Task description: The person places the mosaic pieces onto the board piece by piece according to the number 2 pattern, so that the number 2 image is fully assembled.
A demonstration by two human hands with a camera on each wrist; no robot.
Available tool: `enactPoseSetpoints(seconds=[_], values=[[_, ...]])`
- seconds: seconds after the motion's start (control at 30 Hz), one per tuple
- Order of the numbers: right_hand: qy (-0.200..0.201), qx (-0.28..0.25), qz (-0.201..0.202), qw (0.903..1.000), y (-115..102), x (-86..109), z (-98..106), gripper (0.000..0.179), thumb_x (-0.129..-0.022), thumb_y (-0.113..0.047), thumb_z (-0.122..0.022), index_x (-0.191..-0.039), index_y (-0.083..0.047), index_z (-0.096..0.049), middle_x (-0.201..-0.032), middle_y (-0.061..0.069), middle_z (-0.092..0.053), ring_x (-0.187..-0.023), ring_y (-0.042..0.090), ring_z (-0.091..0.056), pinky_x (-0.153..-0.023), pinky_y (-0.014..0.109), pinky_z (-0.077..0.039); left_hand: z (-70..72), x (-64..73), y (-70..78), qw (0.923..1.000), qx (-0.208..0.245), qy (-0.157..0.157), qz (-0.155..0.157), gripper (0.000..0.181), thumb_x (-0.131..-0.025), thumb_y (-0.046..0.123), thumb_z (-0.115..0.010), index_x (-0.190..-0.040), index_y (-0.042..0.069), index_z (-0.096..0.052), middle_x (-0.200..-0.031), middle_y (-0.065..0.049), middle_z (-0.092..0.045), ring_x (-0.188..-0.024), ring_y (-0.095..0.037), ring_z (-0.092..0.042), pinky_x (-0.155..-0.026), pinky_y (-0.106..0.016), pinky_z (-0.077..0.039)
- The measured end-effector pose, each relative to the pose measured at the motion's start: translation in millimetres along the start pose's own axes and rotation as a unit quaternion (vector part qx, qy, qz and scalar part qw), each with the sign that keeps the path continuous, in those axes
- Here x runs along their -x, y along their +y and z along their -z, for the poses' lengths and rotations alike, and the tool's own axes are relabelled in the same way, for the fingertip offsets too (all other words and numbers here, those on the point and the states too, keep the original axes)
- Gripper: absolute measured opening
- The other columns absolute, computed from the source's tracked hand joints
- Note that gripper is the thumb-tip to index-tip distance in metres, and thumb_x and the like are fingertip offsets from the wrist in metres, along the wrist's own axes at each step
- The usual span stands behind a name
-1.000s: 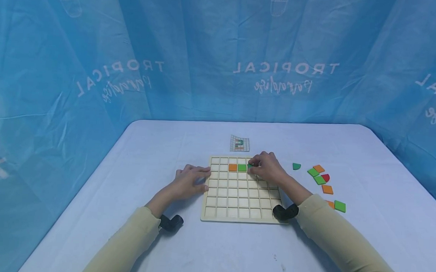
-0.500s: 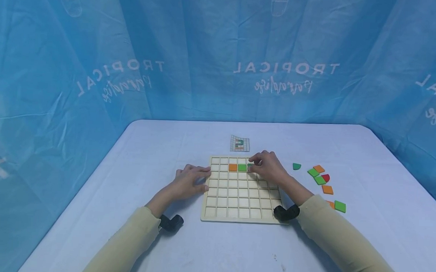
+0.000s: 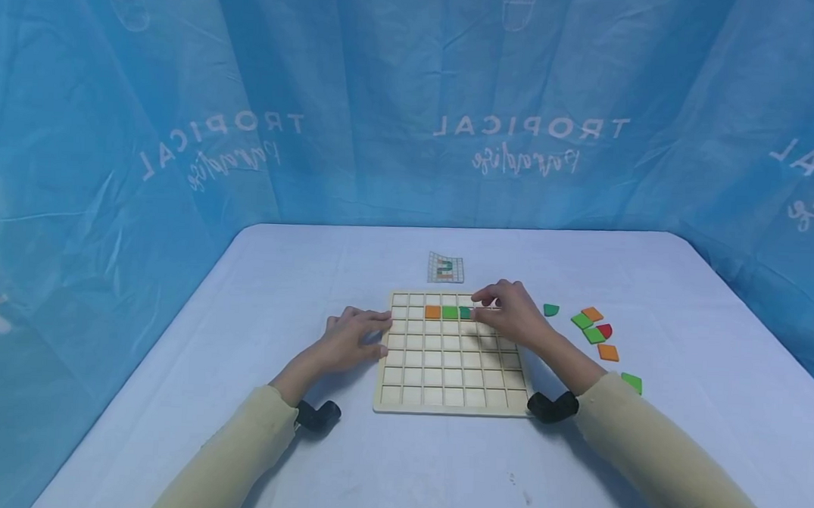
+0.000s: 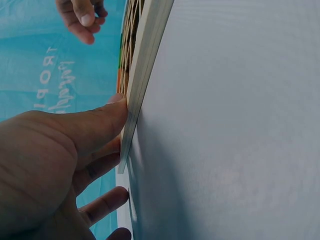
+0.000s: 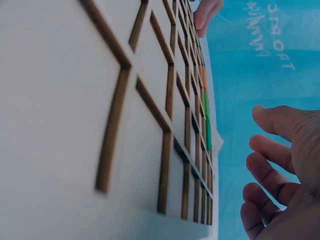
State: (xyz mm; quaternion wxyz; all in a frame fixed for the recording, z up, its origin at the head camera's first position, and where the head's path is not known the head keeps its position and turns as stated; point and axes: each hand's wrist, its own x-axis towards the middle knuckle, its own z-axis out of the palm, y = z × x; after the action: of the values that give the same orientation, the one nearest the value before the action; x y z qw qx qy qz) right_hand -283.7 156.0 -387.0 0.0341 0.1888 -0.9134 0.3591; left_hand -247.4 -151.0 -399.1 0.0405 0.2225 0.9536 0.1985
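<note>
A cream wooden grid board (image 3: 442, 378) lies on the table. In its second row from the back sit an orange square tile (image 3: 433, 312), a light green square tile (image 3: 450, 313) and a dark green tile (image 3: 465, 313), side by side. My left hand (image 3: 352, 342) rests against the board's left edge; the left wrist view has its thumb (image 4: 102, 125) touching the rim. Over the board's right back part hovers my right hand (image 3: 510, 315), just right of the dark green tile. Nothing lies between its parted fingers (image 5: 272, 172) in the right wrist view.
Behind the board is a small patterned grid card (image 3: 446, 268). To the right lie a dark green rounded tile (image 3: 551, 310), a red rounded tile (image 3: 604, 330), an orange tile (image 3: 608, 353) and several other tiles. A blue printed curtain (image 3: 383, 170) surrounds the white table (image 3: 325, 265).
My right hand has let go of the dark green tile and shifted slightly right, leaving the tile in the row. My left hand stays at the board's edge.
</note>
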Motion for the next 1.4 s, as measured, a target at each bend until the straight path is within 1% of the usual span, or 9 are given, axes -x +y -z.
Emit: enactPoseSetpoints(seconds=[0.2,0.4,0.63,0.83,1.03,1.13,1.2,1.23,1.4], values=[[0.013,0.010,0.006,0.9998,-1.0,12.8,12.1,0.029,-0.085,-0.017,-0.073,-0.110,-0.001,-0.070,-0.097,0.008,-0.059,-0.093,0.028,-0.047,-0.078,0.044,-0.040,0.4,0.9,0.7,1.0000,0.001,0.000,0.002,0.053,-0.091,0.030,-0.067,-0.139,0.011,-0.052,-0.146,-0.002,-0.044,-0.127,-0.028,-0.036,-0.091,-0.049,-0.028],[0.024,0.022,-0.009,0.9994,3.3,27.6,25.2,0.029,-0.086,-0.017,-0.072,-0.110,-0.001,-0.070,-0.098,0.009,-0.060,-0.096,0.029,-0.048,-0.079,0.044,-0.041,0.9,0.6,1.5,1.0000,0.006,0.001,0.005,0.053,-0.091,0.030,-0.067,-0.139,0.011,-0.052,-0.146,-0.003,-0.044,-0.127,-0.028,-0.037,-0.091,-0.049,-0.027],[0.042,0.034,-0.010,0.9985,14.2,54.1,44.2,0.031,-0.086,-0.018,-0.072,-0.112,-0.001,-0.069,-0.100,0.012,-0.061,-0.098,0.033,-0.049,-0.078,0.044,-0.039,-1.4,-0.3,-1.1,1.0000,0.006,-0.001,-0.004,0.053,-0.091,0.030,-0.067,-0.139,0.010,-0.052,-0.146,-0.003,-0.045,-0.127,-0.028,-0.036,-0.089,-0.048,-0.027],[0.054,0.057,-0.045,0.9959,23.6,80.1,61.4,0.034,-0.087,-0.021,-0.072,-0.115,-0.002,-0.068,-0.104,0.013,-0.061,-0.099,0.032,-0.048,-0.077,0.045,-0.039,0.6,1.2,-0.1,1.0000,0.005,0.001,-0.003,0.053,-0.092,0.029,-0.067,-0.139,0.010,-0.052,-0.146,-0.004,-0.045,-0.127,-0.028,-0.037,-0.090,-0.048,-0.027],[0.081,0.076,-0.070,0.9914,31.6,100.7,69.1,0.034,-0.084,-0.019,-0.074,-0.113,0.000,-0.069,-0.103,0.015,-0.061,-0.099,0.033,-0.046,-0.075,0.048,-0.042,2.4,1.7,0.8,1.0000,0.003,0.002,-0.005,0.052,-0.092,0.028,-0.067,-0.138,0.009,-0.053,-0.146,-0.004,-0.045,-0.126,-0.028,-0.037,-0.089,-0.049,-0.027],[0.083,0.080,-0.084,0.9898,34.9,109.3,73.9,0.035,-0.084,-0.019,-0.075,-0.113,0.000,-0.068,-0.104,0.015,-0.060,-0.101,0.034,-0.046,-0.076,0.049,-0.043,0.8,1.0,-0.3,1.0000,0.005,0.000,-0.004,0.052,-0.092,0.030,-0.066,-0.139,0.011,-0.053,-0.146,-0.003,-0.045,-0.126,-0.028,-0.037,-0.090,-0.048,-0.027],[0.082,0.085,-0.091,0.9888,37.8,115.1,77.3,0.036,-0.084,-0.018,-0.074,-0.113,0.000,-0.068,-0.106,0.016,-0.060,-0.101,0.035,-0.045,-0.074,0.048,-0.044,-0.1,0.8,-1.0,1.0000,0.006,0.000,-0.003,0.052,-0.092,0.030,-0.066,-0.138,0.011,-0.053,-0.146,-0.003,-0.045,-0.126,-0.027,-0.037,-0.090,-0.049,-0.027],[0.075,0.083,-0.093,0.9893,38.9,118.0,79.8,0.036,-0.084,-0.018,-0.074,-0.114,0.002,-0.068,-0.108,0.018,-0.059,-0.102,0.037,-0.044,-0.074,0.048,-0.043,-0.4,0.8,-1.1,1.0000,0.006,0.000,-0.003,0.052,-0.092,0.030,-0.066,-0.138,0.011,-0.053,-0.145,-0.003,-0.045,-0.126,-0.027,-0.037,-0.090,-0.049,-0.027],[0.073,0.103,-0.099,0.9871,47.5,131.2,86.6,0.037,-0.082,-0.019,-0.076,-0.112,0.003,-0.068,-0.110,0.022,-0.058,-0.100,0.038,-0.045,-0.068,0.041,-0.046,0.2,0.5,-0.2,1.0000,0.003,-0.001,-0.002,0.052,-0.092,0.030,-0.066,-0.138,0.011,-0.053,-0.145,-0.003,-0.045,-0.127,-0.028,-0.037,-0.090,-0.050,-0.027]])
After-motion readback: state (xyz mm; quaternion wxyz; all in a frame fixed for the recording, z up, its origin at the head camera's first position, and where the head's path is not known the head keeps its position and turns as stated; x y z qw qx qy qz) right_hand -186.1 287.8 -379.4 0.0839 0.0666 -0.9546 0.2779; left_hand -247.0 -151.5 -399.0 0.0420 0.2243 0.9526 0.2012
